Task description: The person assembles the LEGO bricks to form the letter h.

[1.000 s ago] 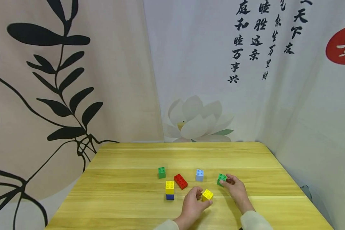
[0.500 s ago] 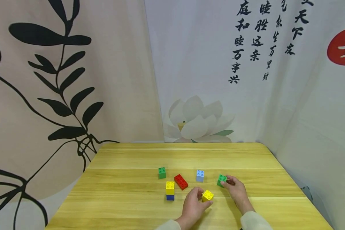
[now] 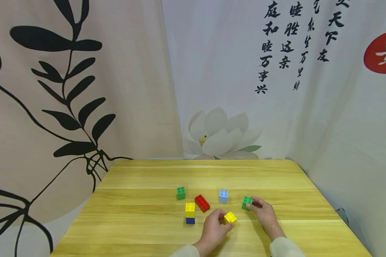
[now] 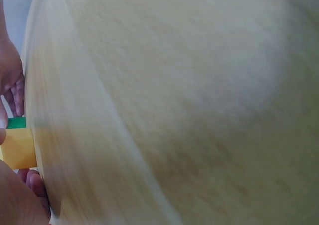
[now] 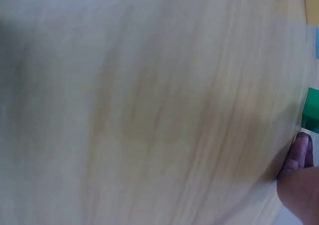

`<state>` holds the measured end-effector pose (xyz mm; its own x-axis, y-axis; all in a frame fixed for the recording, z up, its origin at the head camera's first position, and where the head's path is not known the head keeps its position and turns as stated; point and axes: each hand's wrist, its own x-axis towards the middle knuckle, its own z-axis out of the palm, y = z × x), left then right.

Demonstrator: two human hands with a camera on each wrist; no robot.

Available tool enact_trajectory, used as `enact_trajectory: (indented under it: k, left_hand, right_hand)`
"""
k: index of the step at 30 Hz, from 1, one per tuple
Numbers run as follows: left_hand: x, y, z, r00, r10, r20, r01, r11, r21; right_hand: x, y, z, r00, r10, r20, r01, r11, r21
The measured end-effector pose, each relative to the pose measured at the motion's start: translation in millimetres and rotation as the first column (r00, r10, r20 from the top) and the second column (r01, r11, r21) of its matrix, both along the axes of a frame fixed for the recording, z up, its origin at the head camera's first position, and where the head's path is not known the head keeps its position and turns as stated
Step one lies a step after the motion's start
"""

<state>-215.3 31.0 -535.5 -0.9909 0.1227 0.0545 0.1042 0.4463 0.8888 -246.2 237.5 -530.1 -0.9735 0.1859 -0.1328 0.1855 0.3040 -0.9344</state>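
Note:
My left hand (image 3: 212, 227) pinches a yellow toy brick (image 3: 230, 218) between thumb and fingers, low over the table. To its right, my right hand (image 3: 265, 215) holds a green toy brick (image 3: 247, 202) by its right side, thumb in front and fingers behind. The two bricks are apart, the green one farther back. At the left edge of the left wrist view, the yellow brick (image 4: 19, 149) overlaps part of the green brick (image 4: 17, 123). The green brick (image 5: 311, 108) also shows at the right edge of the right wrist view, just above the right fingers.
On the wooden table (image 3: 132, 217), a yellow brick (image 3: 190, 210) sits on a dark blue one (image 3: 190, 221). Behind them lie a red brick (image 3: 202, 203) and another green brick (image 3: 181, 193). A light blue brick (image 3: 223, 196) stands between the hands, farther back. Printed curtains hang behind.
In the last half second my left hand has shifted slightly left with the yellow brick. The green brick in my right hand has moved slightly left and nearer.

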Motion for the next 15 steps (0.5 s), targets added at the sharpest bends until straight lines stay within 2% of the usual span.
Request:
enact_trajectory:
  k: [7, 15]
  left_hand:
    - [-3.8, -5.2, 1.7, 0.999, 0.020, -0.035, -0.018, 0.999, 0.040]
    - [-11.6, -8.3, 11.5, 0.996, 0.066, -0.067, -0.058, 0.991, 0.121]
  right_hand:
    - [0.0, 2.2, -4.1, 1.000, 0.020, 0.001, -0.020, 1.000, 0.018]
    - [3.4, -1.2, -4.5, 0.998, 0.059, -0.020, -0.059, 0.997, 0.040]
